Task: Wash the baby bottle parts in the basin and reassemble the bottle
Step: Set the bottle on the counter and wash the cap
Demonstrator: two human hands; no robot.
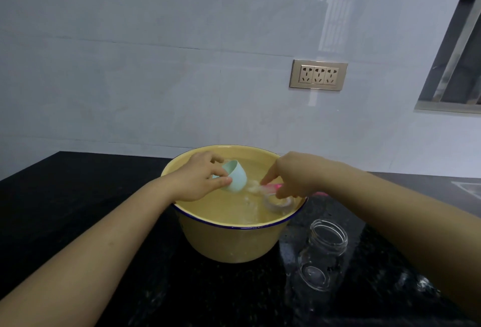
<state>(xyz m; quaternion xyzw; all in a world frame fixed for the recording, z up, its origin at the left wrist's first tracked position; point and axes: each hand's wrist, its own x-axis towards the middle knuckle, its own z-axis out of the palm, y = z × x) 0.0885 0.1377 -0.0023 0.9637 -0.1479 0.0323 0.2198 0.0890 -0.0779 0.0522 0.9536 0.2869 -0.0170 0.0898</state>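
A yellow enamel basin (229, 240) with a blue rim stands on the black counter, filled with water. My left hand (197, 178) holds a pale mint bottle cap (235, 175) tilted over the water at the basin's left side. My right hand (294, 173) grips a pink-handled brush (270, 187) whose white bristles (253, 186) sit just beside the cap. A clear ring-shaped bottle part (278, 204) floats under my right hand near the basin's right rim. The clear glass bottle body (322, 253) stands open-mouthed on the counter to the right of the basin.
The black speckled counter (78, 196) runs left and right of the basin, wet around the bottle. A grey tiled wall with a gold triple socket (318, 75) rises behind. A window frame (453, 66) is at the upper right, and a sink edge (468, 186) at far right.
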